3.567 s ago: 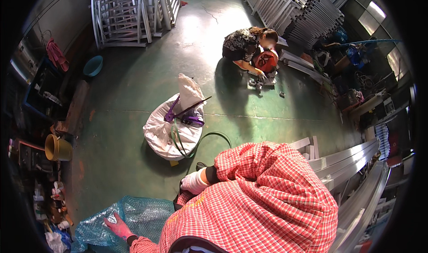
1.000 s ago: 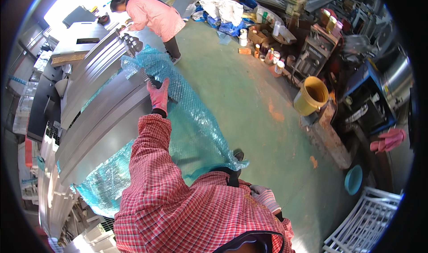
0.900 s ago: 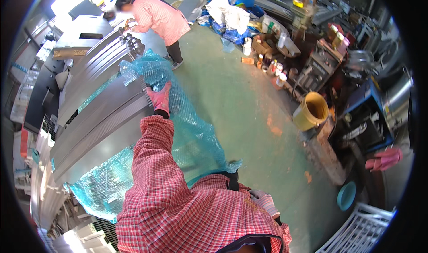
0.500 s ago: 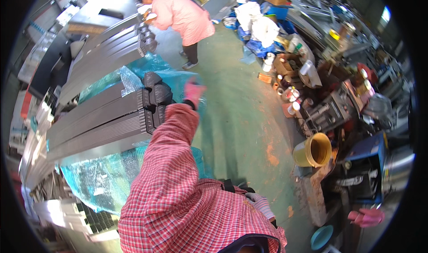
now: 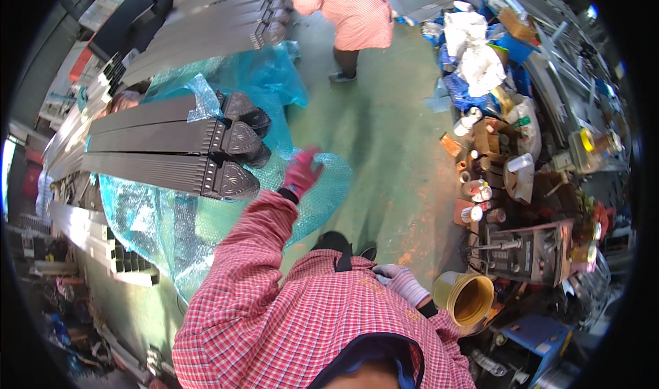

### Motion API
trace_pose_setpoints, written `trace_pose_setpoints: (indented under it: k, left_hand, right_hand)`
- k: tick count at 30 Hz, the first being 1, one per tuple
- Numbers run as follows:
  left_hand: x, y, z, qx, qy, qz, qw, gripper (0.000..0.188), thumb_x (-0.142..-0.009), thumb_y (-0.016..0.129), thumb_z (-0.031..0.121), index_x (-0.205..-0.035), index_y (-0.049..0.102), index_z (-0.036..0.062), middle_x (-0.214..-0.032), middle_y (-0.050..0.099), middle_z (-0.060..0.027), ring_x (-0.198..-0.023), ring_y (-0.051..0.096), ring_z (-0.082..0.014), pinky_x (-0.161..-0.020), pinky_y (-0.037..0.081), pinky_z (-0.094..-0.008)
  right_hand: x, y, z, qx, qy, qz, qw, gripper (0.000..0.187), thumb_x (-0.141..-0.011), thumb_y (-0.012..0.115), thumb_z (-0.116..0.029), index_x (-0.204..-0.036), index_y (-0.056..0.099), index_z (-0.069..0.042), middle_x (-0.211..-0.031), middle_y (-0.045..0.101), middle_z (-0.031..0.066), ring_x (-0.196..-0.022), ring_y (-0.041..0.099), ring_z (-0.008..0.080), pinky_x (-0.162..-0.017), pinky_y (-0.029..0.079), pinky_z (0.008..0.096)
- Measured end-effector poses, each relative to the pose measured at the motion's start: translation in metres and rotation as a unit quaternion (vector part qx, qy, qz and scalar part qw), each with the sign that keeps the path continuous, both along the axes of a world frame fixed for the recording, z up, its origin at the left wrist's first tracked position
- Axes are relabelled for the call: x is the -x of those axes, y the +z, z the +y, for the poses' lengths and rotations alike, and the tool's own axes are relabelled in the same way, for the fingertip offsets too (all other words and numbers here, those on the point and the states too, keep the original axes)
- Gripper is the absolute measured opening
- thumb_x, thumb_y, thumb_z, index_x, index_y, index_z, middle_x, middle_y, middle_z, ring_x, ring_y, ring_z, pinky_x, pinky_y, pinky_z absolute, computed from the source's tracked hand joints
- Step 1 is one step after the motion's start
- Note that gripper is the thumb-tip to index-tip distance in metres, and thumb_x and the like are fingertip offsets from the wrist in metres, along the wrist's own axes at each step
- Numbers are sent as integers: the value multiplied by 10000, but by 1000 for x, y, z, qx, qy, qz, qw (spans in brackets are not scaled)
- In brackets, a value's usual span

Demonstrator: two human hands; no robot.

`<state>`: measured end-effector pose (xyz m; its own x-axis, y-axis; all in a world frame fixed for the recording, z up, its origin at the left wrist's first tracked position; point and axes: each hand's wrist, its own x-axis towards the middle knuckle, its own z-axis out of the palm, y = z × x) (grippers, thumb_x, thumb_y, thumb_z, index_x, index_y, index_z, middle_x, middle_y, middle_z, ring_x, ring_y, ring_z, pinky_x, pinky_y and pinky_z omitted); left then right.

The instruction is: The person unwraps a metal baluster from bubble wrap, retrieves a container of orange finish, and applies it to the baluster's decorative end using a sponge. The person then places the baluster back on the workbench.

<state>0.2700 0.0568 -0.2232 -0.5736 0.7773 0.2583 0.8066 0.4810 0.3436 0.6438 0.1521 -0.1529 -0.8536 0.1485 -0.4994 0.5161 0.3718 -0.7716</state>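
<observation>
My left hand, in a pink glove, reaches forward and is shut on the edge of a blue bubble wrap sheet spread over the green floor. Three long dark metal posts with ornate pointed end caps lie side by side on the sheet, just left of that hand. A torn piece of wrap drapes over the top post. My right hand, in a pale glove, rests by my waist and holds nothing. My red checked sleeves fill the lower middle.
Another person in a pink checked shirt stands at the far end, beside a second bundle of dark posts. A yellow bucket, a grey machine, cans and white bags crowd the right. Pale metal profiles lie at left.
The view has swung round from a bagged pile and a crouching worker to the posts. My left hand has drawn the bubble wrap back along them, past their capped ends.
</observation>
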Motion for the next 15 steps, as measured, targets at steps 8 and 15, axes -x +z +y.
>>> trace_pose_setpoints:
  k: [8, 15]
  left_hand:
    - [203, 167, -81, -16, 485, 249, 838, 763, -695, 706, 439, -1291, 421, 58, -1206, 481, -202, -1068, 499, -352, -888, 421, -433]
    - [201, 119, 98, -49, 314, 271, 908, 826, -639, 784, 430, -1284, 454, 34, -1214, 519, -218, -1077, 522, -378, -922, 424, -439]
  right_hand:
    - [70, 21, 92, -80, 32, 14, 996, 291, -863, 530, -258, -1097, 636, -121, -1038, 641, 150, -984, 594, 325, -849, 471, 404]
    - [126, 50, 162, -74, -6, -131, 989, 332, -860, 516, -248, -1167, 607, -164, -1059, 644, 133, -990, 600, 323, -833, 480, 426]
